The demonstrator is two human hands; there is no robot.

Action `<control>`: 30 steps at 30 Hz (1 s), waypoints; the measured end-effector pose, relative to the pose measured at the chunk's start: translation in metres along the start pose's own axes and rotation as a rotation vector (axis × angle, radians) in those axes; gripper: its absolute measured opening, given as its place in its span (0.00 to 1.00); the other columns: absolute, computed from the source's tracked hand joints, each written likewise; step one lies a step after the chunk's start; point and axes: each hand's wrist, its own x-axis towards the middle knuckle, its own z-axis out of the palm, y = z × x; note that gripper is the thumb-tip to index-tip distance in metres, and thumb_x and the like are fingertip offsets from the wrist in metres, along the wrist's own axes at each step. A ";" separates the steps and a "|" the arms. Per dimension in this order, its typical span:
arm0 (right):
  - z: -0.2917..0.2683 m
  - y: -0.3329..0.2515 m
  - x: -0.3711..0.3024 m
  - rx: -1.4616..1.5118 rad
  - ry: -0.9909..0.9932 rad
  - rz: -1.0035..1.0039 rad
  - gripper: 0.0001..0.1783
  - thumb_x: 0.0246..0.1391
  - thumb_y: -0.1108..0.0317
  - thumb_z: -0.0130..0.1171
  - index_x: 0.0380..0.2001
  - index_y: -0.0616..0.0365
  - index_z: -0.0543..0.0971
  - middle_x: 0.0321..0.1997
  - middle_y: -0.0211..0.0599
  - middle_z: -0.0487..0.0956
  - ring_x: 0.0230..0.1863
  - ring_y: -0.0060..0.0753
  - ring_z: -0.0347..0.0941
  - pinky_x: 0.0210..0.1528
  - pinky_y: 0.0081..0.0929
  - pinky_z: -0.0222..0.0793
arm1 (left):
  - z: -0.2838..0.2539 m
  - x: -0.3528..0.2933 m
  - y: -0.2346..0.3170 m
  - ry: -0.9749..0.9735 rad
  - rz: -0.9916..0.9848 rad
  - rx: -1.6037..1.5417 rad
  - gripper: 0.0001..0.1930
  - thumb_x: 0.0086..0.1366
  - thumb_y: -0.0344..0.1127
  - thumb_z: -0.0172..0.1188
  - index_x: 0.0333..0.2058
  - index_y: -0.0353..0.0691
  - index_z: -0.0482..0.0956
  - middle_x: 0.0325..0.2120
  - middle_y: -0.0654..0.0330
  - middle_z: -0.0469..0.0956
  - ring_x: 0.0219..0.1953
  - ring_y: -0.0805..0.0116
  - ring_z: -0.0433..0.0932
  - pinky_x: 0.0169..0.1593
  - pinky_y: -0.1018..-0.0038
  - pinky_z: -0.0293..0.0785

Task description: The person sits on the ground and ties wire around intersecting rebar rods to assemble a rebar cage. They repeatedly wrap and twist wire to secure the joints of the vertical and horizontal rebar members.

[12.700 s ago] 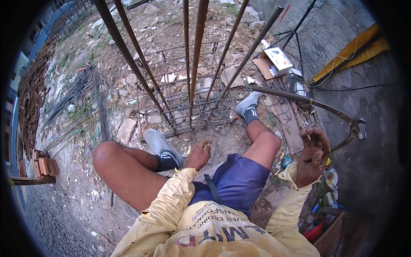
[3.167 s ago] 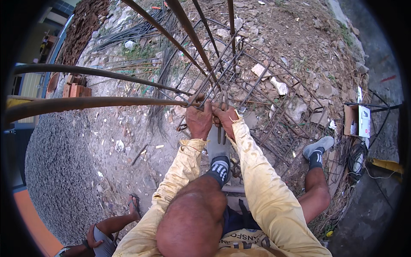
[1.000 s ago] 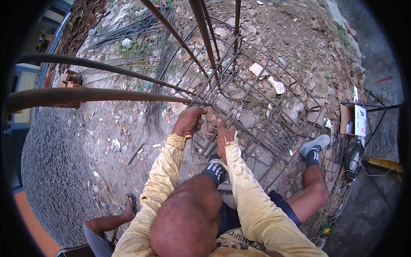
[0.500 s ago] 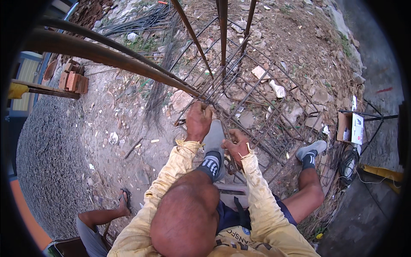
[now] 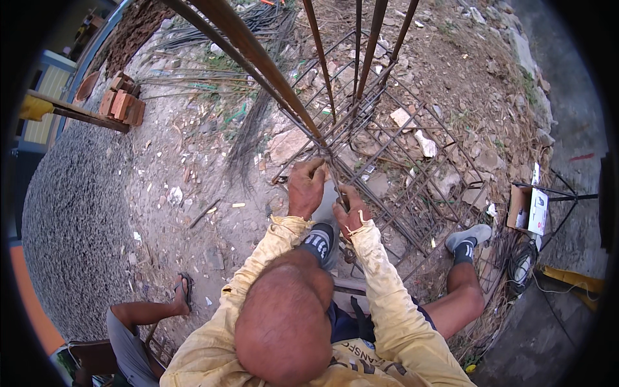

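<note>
The right hand [image 5: 353, 209] is clenched around a dark metal tool [image 5: 349, 256], mostly hidden, just off the near-left side of the rebar cage [image 5: 382, 149]. The left hand [image 5: 305, 188] curls its fingers beside that same side; whether they pinch anything, I cannot tell. Tall rods [image 5: 261, 63] rise from the cage. Bricks [image 5: 122, 106] sit well left of it, a cardboard box [image 5: 529, 208] to its right.

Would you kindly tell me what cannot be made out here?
In the head view:
Inside of the left hand and right hand: hidden by their own fingers and backs.
Upper ends of the upright bars: cut off by the top edge.
Most of the other person: cut off by the lower-left rim.
</note>
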 end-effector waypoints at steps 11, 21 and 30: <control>0.036 -0.013 0.004 -0.322 0.110 0.410 0.22 0.60 0.56 0.55 0.52 0.56 0.69 0.38 0.61 0.78 0.39 0.66 0.75 0.47 0.52 0.70 | -0.004 -0.015 0.002 0.010 0.059 -0.013 0.16 0.61 0.40 0.60 0.42 0.36 0.82 0.37 0.49 0.78 0.41 0.54 0.77 0.47 0.64 0.72; -0.002 -0.021 -0.004 1.262 -0.511 0.725 0.12 0.59 0.54 0.60 0.34 0.46 0.70 0.19 0.22 0.66 0.11 0.12 0.58 0.09 0.12 0.55 | 0.019 0.007 -0.026 -0.742 -0.584 -0.518 0.21 0.64 0.49 0.55 0.41 0.33 0.75 0.33 0.55 0.79 0.36 0.61 0.78 0.40 0.69 0.72; 0.007 -0.024 -0.041 -0.083 0.121 0.230 0.27 0.60 0.43 0.50 0.37 0.60 0.75 0.23 0.32 0.74 0.17 0.25 0.66 0.22 0.23 0.64 | 0.068 -0.005 -0.030 -0.556 0.382 0.547 0.13 0.58 0.38 0.54 0.33 0.32 0.77 0.33 0.42 0.79 0.33 0.48 0.80 0.33 0.61 0.77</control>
